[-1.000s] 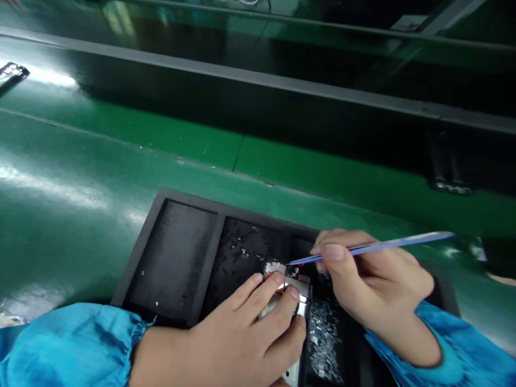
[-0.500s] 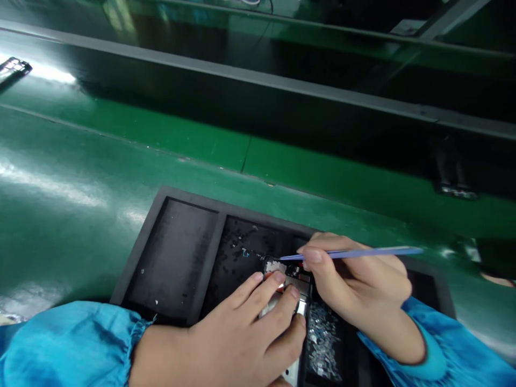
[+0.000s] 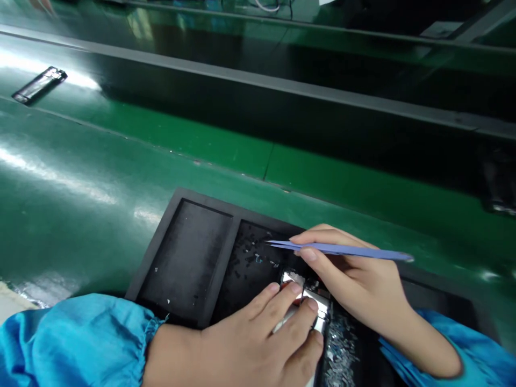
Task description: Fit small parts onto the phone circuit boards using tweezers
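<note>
My left hand (image 3: 258,344) lies over an opened phone (image 3: 320,309), its fingers pressed on the metal and circuit parts. The thumb is hidden. My right hand (image 3: 358,285) pinches a pair of blue-violet tweezers (image 3: 363,251). Their tips point left, a little apart, above the dark compartment beyond the phone's upper end. Nothing shows clearly between the tips. Under both hands is a black compartmented tray (image 3: 205,200). To the right of the phone lies a heap of small shiny metal pieces (image 3: 341,355). Small dark bits (image 3: 244,244) are scattered in the middle compartment.
The tray's left compartment (image 3: 185,252) holds a few tiny flecks. Another opened phone (image 3: 40,85) lies at the far left of the green bench (image 3: 80,177). A dark device (image 3: 500,188) sits at the right edge. A grey rail (image 3: 242,78) runs across the back.
The tweezers have lifted off the phone's upper end, out over the middle compartment. The left hand stays on the phone. The whole view has shifted slightly.
</note>
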{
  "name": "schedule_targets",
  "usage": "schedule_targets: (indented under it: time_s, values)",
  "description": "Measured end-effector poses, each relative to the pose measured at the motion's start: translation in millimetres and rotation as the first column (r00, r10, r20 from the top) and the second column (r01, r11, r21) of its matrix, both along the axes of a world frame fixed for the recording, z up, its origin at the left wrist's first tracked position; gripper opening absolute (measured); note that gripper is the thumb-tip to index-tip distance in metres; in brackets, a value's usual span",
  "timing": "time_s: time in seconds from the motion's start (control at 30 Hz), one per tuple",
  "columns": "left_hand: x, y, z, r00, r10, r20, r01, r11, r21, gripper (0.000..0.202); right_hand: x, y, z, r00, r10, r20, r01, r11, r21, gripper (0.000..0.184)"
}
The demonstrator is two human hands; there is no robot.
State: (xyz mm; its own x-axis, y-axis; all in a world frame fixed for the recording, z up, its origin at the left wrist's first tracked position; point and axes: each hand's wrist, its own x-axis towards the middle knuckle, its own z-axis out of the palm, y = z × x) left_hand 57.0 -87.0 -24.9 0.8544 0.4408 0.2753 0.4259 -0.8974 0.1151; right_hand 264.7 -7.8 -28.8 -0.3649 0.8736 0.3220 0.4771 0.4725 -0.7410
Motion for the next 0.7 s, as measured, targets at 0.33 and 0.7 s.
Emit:
schedule_targets:
  time_s: [0.33, 0.7]
  values:
    - [4.9, -13.1, -11.7, 0.997, 0.070, 0.024, -0.070, 0.997, 0.022, 0.043, -7.7, 1.0, -5.5, 0.998, 0.058, 0.001, -0.058, 0.996, -0.065, 0.009]
    - [10.9, -20.8, -22.0, 0.992, 0.117, 0.039, -0.118, 0.993, 0.030, 0.044, -13.4, 2.8, -9.3, 0.995, 0.087, 0.044, -0.086, 0.996, -0.027, 0.015]
